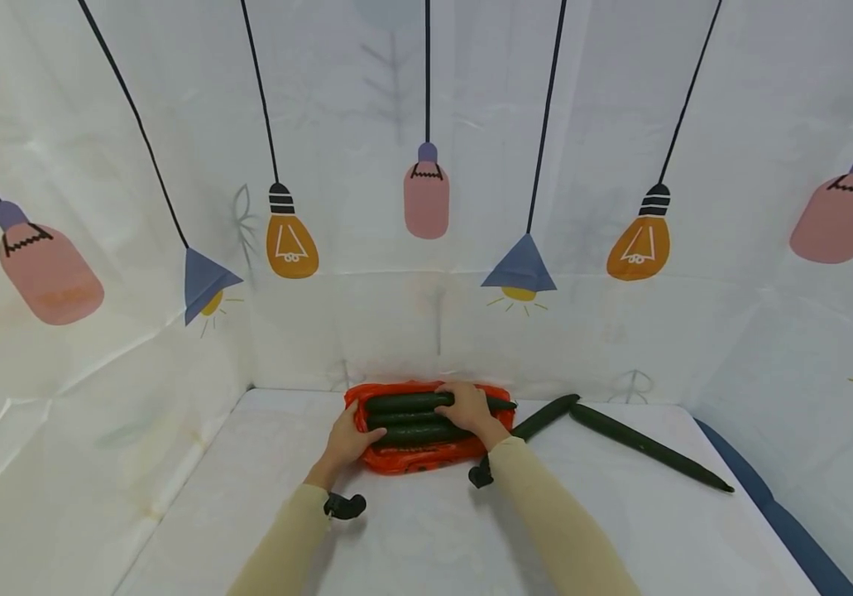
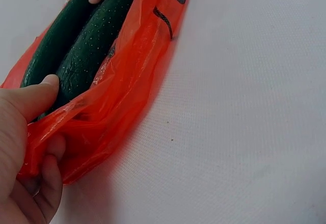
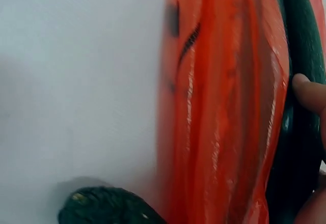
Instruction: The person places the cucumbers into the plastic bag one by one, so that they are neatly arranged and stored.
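An orange-red plastic bag (image 1: 396, 465) lies on the table with three dark green cucumbers (image 1: 413, 435) side by side in its opening. My left hand (image 1: 347, 437) holds the bag's left end. In the left wrist view its thumb rests on a cucumber end (image 2: 76, 81) and its fingers curl under the plastic (image 2: 86, 152). Over the cucumbers' right part, my right hand (image 1: 468, 410) grips the rearmost one from above. The right wrist view shows its thumb (image 3: 308, 89) against a cucumber (image 3: 303, 25); its other fingers are mostly hidden there.
Two more cucumbers lie outside the bag on the right: one (image 1: 548, 415) close to the bag, partly behind my right arm, and a long one (image 1: 649, 447) slanting toward the table's right edge. A white sheet printed with lamps (image 1: 426, 331) hangs behind the white table (image 1: 426, 546).
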The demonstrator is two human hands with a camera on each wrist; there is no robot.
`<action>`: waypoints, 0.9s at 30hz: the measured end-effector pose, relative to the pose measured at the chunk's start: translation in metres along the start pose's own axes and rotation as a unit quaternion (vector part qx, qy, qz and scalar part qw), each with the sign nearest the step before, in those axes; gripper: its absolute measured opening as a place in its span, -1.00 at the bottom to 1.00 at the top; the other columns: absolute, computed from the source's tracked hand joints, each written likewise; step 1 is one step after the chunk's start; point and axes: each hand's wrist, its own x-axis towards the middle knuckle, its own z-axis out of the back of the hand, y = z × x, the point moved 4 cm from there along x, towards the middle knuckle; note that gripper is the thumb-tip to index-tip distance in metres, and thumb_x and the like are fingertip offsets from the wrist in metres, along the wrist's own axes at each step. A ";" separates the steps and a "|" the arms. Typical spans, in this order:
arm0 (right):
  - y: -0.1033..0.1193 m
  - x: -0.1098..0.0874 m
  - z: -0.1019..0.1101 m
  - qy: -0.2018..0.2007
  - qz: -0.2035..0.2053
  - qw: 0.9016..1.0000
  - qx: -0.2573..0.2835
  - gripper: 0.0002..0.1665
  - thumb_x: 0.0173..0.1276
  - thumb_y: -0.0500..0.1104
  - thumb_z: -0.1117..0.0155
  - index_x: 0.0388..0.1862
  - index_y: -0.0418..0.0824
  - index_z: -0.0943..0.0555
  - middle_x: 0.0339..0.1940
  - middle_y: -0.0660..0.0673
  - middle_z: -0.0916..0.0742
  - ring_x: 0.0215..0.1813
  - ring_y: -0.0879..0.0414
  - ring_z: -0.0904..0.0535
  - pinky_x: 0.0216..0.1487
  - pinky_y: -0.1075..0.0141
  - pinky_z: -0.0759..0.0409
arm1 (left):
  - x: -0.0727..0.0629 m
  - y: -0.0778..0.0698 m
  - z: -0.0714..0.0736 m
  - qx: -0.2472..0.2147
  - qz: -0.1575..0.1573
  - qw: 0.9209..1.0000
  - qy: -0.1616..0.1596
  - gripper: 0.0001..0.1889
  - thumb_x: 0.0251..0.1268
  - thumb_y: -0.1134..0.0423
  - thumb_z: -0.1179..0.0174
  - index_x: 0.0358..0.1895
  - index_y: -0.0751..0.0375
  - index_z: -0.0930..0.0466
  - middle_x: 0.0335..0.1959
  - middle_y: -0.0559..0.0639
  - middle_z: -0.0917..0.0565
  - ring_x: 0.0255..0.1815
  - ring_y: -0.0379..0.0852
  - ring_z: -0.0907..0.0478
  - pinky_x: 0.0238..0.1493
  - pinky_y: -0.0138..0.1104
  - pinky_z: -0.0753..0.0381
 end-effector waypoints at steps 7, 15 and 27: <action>-0.011 0.003 0.002 0.012 -0.022 0.999 0.044 -0.57 0.21 0.01 -0.44 0.06 -0.04 -0.68 0.10 -0.07 -0.67 0.17 -0.08 -0.51 0.21 -0.13 -0.24 | -0.002 -0.002 -0.001 0.001 -0.013 1.000 -0.009 -0.08 0.09 0.17 -0.44 0.46 0.39 -0.12 0.27 0.34 -0.42 0.26 0.27 -0.37 0.26 0.13 -0.30; -0.027 0.003 0.013 0.058 -0.009 0.996 0.070 -0.61 0.28 -0.11 -0.38 0.10 -0.04 -0.65 0.16 -0.11 -0.63 0.25 -0.13 -0.44 0.25 -0.25 -0.15 | 0.000 0.001 -0.003 -0.006 -0.014 1.000 -0.012 -0.12 0.07 0.14 -0.46 0.44 0.29 -0.21 0.23 0.25 -0.48 0.22 0.20 -0.41 0.27 0.09 -0.33; -0.055 -0.001 0.023 0.057 -0.083 0.977 0.187 -0.61 0.16 -0.12 -0.49 0.00 -0.11 -0.70 0.18 -0.17 -0.60 0.24 -0.17 -0.41 0.28 -0.21 -0.24 | -0.002 0.004 -0.002 -0.005 -0.002 1.000 -0.012 -0.11 0.08 0.11 -0.45 0.44 0.33 -0.20 0.25 0.26 -0.46 0.24 0.20 -0.39 0.28 0.09 -0.32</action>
